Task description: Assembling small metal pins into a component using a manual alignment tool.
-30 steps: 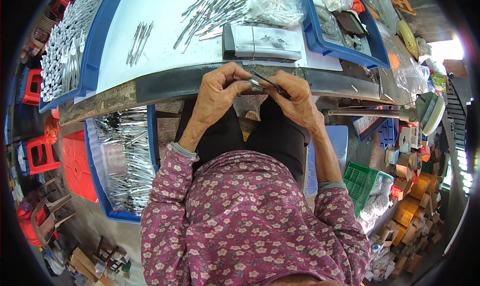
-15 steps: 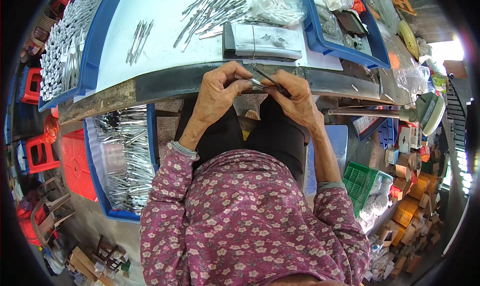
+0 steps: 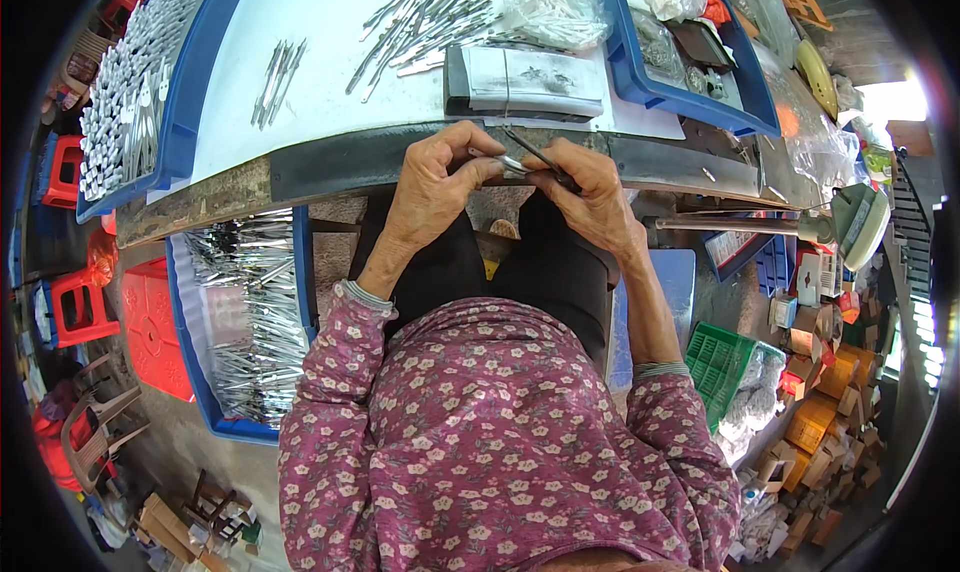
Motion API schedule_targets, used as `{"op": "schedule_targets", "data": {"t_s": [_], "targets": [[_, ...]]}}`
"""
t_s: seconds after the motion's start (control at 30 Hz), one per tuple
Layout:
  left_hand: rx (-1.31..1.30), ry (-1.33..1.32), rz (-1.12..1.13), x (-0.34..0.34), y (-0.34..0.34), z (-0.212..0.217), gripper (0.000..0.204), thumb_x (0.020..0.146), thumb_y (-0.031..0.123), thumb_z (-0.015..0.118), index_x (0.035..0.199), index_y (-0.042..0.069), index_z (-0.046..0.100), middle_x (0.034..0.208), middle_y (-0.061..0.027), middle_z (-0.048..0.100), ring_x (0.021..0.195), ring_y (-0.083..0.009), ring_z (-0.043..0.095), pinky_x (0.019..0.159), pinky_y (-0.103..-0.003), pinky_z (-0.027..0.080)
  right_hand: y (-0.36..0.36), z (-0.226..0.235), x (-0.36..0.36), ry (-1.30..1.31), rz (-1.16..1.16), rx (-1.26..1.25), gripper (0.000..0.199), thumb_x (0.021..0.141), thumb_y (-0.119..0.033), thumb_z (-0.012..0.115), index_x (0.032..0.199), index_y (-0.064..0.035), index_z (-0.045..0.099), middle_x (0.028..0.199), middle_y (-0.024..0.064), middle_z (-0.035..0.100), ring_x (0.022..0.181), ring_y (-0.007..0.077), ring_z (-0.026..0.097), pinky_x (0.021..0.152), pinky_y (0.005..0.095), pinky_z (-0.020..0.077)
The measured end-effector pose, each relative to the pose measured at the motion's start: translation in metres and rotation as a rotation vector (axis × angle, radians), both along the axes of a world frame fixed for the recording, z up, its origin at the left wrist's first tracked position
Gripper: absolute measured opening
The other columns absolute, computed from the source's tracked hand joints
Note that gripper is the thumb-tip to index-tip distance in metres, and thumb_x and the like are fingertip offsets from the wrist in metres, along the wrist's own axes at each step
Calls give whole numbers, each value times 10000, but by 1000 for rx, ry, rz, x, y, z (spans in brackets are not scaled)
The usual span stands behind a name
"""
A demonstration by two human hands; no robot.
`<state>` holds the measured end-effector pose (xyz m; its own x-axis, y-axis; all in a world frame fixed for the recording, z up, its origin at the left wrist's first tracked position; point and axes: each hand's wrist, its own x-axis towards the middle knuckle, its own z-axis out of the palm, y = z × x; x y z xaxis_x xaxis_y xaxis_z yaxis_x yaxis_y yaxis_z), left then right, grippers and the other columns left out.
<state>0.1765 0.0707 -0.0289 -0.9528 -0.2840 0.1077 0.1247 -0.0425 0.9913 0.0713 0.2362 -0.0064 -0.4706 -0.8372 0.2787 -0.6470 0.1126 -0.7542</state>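
One slim silvery piece [image 3: 511, 163] in hand, many loose pieces [image 3: 438, 20] at upper centre.
Mid-frame, above centre, the left hand [image 3: 440, 177] pinches it; the right hand [image 3: 588, 190], close beside, is closed around a dark rod [image 3: 532, 148]. Work on it seems unfinished; whether the loose pieces are done cannot be told. Fingers hide its ends and any right-hand grip on it.

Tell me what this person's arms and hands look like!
The left hand and right hand have no gloves on. The arms wear long plum-coloured sleeves covered in pale flowers, with greyish cuffs.
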Motion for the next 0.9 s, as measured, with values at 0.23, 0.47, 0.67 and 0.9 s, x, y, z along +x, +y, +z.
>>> {"op": "schedule_targets", "data": {"t_s": [0.23,0.47,0.67,0.9], "targets": [[-5,-22,-4,1,-1,3,48,821,-2,573,868,-8,581,759,-13,614,688,-47,556,599,-190,454,-1,1,0,-8,0,-1,129,743,21,612,865,-4,576,704,117,522,620,263,518,553,332,394],[17,-1,-6,1,1,3,51,820,-7,570,869,-16,579,773,-24,614,733,-61,574,653,-201,478,1,-1,1,-29,-14,24,136,745,20,617,873,0,576,706,118,520,618,245,514,557,326,395],[-3,-11,-13,2,2,5,54,814,-12,568,865,-24,577,777,-24,612,746,-66,576,675,-209,479,3,-4,2,-53,-27,24,144,743,21,621,878,4,573,699,116,513,610,232,502,558,323,393],[-13,-16,-7,1,3,3,59,810,-10,575,867,-25,579,778,-25,614,753,-66,572,676,-208,471,3,-5,3,-57,-27,-5,138,743,34,618,872,10,574,679,114,499,582,212,498,536,313,388]]}}
